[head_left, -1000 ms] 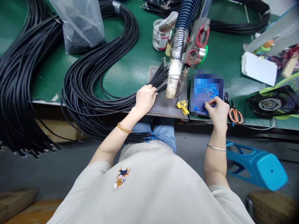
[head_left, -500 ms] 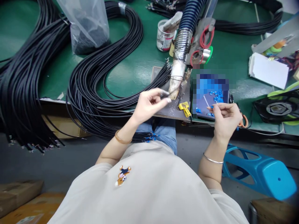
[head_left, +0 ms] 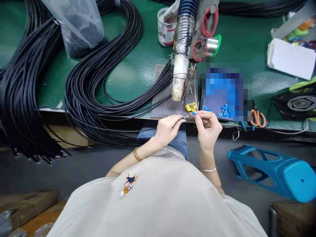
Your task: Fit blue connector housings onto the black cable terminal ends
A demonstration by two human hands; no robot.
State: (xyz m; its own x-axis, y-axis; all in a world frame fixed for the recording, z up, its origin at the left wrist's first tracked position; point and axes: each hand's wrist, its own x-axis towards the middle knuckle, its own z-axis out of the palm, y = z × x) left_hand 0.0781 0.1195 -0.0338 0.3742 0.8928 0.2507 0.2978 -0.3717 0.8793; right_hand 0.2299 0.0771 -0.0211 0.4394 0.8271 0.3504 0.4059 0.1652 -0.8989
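My left hand (head_left: 169,130) pinches the end of a black cable (head_left: 183,118), whose stripped wires stick out towards the right. Facing it, my right hand (head_left: 209,127) holds a small blue connector (head_left: 194,113) between thumb and forefinger, a small gap from the wires. A thin pale strand (head_left: 196,92) rises from near my right fingertips; I cannot tell whether they grip it. Just behind the connector lies a yellow clip-like piece (head_left: 190,107) on the dark work board (head_left: 163,107). More blue connectors (head_left: 225,111) lie in a tray, partly blurred out, to the right.
A large bundle of black cables (head_left: 86,85) curves across the green table (head_left: 138,69) on the left. A taped hose (head_left: 181,65) hangs over the board. Orange-handled scissors (head_left: 258,118), a solder spool (head_left: 212,46) and a fan (head_left: 302,100) are on the right. Below stands a blue stool (head_left: 274,171).
My right hand has moved left from the tray with a blue connector. My left hand has come down and right with the cable end, so both now meet at the board's front edge.
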